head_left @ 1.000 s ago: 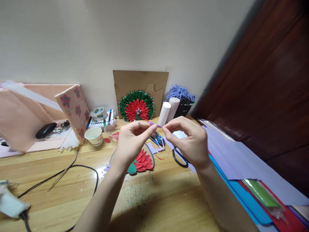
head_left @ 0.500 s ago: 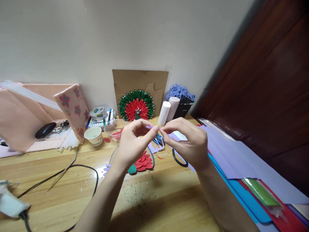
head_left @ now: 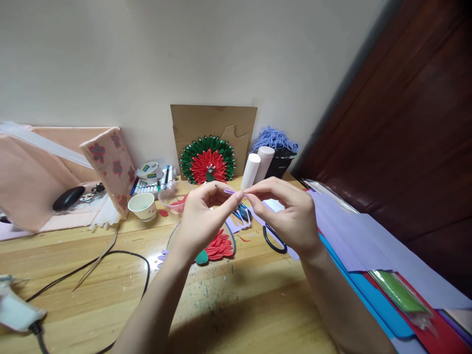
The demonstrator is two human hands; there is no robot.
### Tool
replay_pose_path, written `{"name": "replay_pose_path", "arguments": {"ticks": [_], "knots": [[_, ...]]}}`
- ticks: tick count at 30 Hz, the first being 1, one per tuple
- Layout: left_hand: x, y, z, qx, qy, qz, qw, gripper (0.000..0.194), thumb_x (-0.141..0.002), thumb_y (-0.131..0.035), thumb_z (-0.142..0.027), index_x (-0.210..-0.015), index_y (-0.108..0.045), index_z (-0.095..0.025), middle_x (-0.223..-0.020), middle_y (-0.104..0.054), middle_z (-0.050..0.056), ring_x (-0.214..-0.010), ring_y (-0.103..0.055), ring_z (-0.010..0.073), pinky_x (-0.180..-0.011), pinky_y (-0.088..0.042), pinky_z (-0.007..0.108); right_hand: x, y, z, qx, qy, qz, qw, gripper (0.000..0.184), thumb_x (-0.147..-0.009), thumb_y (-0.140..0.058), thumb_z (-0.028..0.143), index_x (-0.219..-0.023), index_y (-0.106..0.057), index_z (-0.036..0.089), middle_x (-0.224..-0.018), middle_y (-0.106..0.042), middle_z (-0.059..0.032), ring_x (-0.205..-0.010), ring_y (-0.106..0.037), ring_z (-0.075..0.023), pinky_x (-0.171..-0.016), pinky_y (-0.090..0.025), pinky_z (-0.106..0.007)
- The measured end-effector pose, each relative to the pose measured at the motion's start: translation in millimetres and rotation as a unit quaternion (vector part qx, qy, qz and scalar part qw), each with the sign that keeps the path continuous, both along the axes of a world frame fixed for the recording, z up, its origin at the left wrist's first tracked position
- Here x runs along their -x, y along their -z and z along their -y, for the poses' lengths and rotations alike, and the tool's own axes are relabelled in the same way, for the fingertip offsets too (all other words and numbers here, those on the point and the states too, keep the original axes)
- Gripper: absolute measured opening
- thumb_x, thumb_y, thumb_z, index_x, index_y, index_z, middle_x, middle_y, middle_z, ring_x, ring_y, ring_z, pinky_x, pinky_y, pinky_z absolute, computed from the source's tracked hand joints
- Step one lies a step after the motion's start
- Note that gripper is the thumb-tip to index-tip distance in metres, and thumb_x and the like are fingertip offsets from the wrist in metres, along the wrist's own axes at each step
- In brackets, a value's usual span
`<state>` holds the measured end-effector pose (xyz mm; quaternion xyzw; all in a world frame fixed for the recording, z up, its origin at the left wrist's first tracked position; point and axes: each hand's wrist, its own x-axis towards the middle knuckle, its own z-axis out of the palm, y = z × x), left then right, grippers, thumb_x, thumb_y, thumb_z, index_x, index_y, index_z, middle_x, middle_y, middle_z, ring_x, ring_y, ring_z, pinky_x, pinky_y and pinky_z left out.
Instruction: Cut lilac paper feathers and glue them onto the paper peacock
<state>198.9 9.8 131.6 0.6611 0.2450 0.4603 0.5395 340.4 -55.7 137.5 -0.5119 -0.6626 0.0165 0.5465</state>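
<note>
L hand [head_left: 201, 219] and R hand [head_left: 289, 216] are up over the table [head_left: 224, 319], tips nearly meeting. L thumb + forefinger grasp a thin purple strip [head_left: 231, 191]; R thumb + forefinger pinch its R end, mostly hidden by the tips. Other fingers bent, no 2nd item visible in them.

Clock dirs from the strip: 11, red-green feathered fan [head_left: 197, 160] upright vs. cardboard [head_left: 214, 118]; 1, two white rolls [head_left: 251, 169], w/ blue yarn [head_left: 275, 140] on a black box [head_left: 280, 167] just beyond. 9, clear bowl [head_left: 165, 198] w/ red bits, then paper cup [head_left: 147, 214], markers [head_left: 147, 187] behind. 6, round piece w/ red petals [head_left: 221, 246] + green shape [head_left: 201, 257], partly under L hand & wrist. 5, purple scraps [head_left: 239, 223] & scissors [head_left: 280, 251], blades partly hidden. 4, purple sheets [head_left: 350, 236] over blue + red ones. 8, black cable [head_left: 148, 270].
</note>
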Motion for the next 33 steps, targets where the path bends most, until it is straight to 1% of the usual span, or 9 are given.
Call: {"name": "replay_pose_path", "arguments": {"ticks": [2,5,9,15,20,22,25,28,33], "knots": [[0.1,0.3,-0.3,-0.006,0.006,-0.007,1.000,0.017,-0.068,-0.071,-0.031,-0.073,-0.064,-0.015,-0.073,-0.067,0.004,-0.067,-0.062,0.0134,-0.064,-0.051,0.023,-1.6,0.1,-0.6,0.032,-0.010,-0.030,0.999,0.007,-0.080,-0.059,0.022,-0.079,-0.065,0.020,-0.075,-0.066,-0.0017,-0.068,-0.062,-0.0143,-0.064,-0.053,-0.028],[0.4,0.7,-0.9,-0.013,0.009,-0.018,1.000,0.017,-0.068,-0.071,-0.031,-0.074,-0.066,-0.015,-0.071,-0.068,0.004,-0.065,-0.062,0.0128,-0.061,-0.050,0.022,-3.4,0.9,-2.0,0.059,-0.019,-0.041,0.997,0.007,-0.079,-0.059,0.022,-0.076,-0.064,0.019,-0.072,-0.065,-0.0010,-0.066,-0.062,-0.0137,-0.063,-0.053,-0.027],[0.7,1.1,-1.4,-0.014,-0.007,-0.022,1.000,0.018,-0.068,-0.071,-0.032,-0.071,-0.066,-0.015,-0.068,-0.067,0.003,-0.062,-0.061,0.0119,-0.058,-0.049,0.022,-1.9,2.9,-3.0,0.043,-0.005,-0.045,0.998,0.005,-0.078,-0.060,0.019,-0.075,-0.063,0.018,-0.070,-0.063,0.0001,-0.063,-0.060,-0.0119,-0.062,-0.051,-0.025],[1.0,0.4,-0.7,-0.010,0.008,-0.018,1.000,0.015,-0.070,-0.070,-0.029,-0.071,-0.066,-0.015,-0.066,-0.066,0.002,-0.060,-0.059,0.0105,-0.056,-0.049,0.020,0.7,5.6,-3.6,0.028,0.019,-0.058,0.998,0.004,-0.078,-0.060,0.020,-0.075,-0.062,0.019,-0.071,-0.063,0.0001,-0.064,-0.059,-0.0121,-0.061,-0.050,-0.025],[0.4,0.9,-0.9,-0.003,-0.004,0.011,1.000,0.019,-0.068,-0.072,-0.029,-0.081,-0.066,-0.016,-0.078,-0.069,0.004,-0.070,-0.063,0.0130,-0.062,-0.052,0.022,1.3,5.8,-4.1,0.031,0.012,-0.057,0.998,0.003,-0.078,-0.060,0.019,-0.075,-0.062,0.018,-0.072,-0.063,0.0003,-0.064,-0.059,-0.0114,-0.061,-0.049,-0.024],[0.1,1.5,-1.9,-0.005,-0.016,0.011,1.000,0.020,-0.068,-0.072,-0.029,-0.082,-0.067,-0.016,-0.080,-0.069,0.004,-0.071,-0.063,0.0129,-0.063,-0.051,0.021,1.8,6.1,-4.1,0.029,0.010,-0.057,0.998,0.003,-0.078,-0.060,0.018,-0.075,-0.062,0.018,-0.072,-0.063,0.0006,-0.064,-0.059,-0.0112,-0.061,-0.049,-0.024],[0.0,2.0,-3.2,-0.009,-0.026,0.002,1.000,0.017,-0.070,-0.070,-0.030,-0.078,-0.066,-0.016,-0.079,-0.069,0.004,-0.066,-0.061,0.0114,-0.061,-0.050,0.020,2.7,6.9,-4.2,0.025,0.009,-0.054,0.998,0.003,-0.078,-0.060,0.018,-0.076,-0.062,0.018,-0.071,-0.062,0.0010,-0.063,-0.058,-0.0110,-0.060,-0.049,-0.024],[0.2,1.6,-2.6,-0.007,-0.015,-0.013,1.000,0.016,-0.071,-0.069,-0.030,-0.075,-0.065,-0.015,-0.072,-0.066,0.003,-0.061,-0.058,0.0101,-0.058,-0.048,0.020,2.8,7.4,-4.7,0.017,0.014,-0.041,0.999,0.003,-0.078,-0.060,0.017,-0.076,-0.062,0.018,-0.072,-0.062,0.0012,-0.063,-0.057,-0.0106,-0.060,-0.048,-0.023],[0.9,0.5,-0.3,-0.003,-0.003,-0.031,1.000,0.017,-0.074,-0.066,-0.031,-0.077,-0.061,-0.015,-0.071,-0.063,0.002,-0.063,-0.057,0.0091,-0.056,-0.046,0.018,1.8,7.9,-5.9,-0.019,0.043,0.000,0.999,0.006,-0.078,-0.060,0.014,-0.073,-0.061,0.017,-0.070,-0.060,0.0008,-0.063,-0.055,-0.0102,-0.060,-0.046,-0.023]]}}
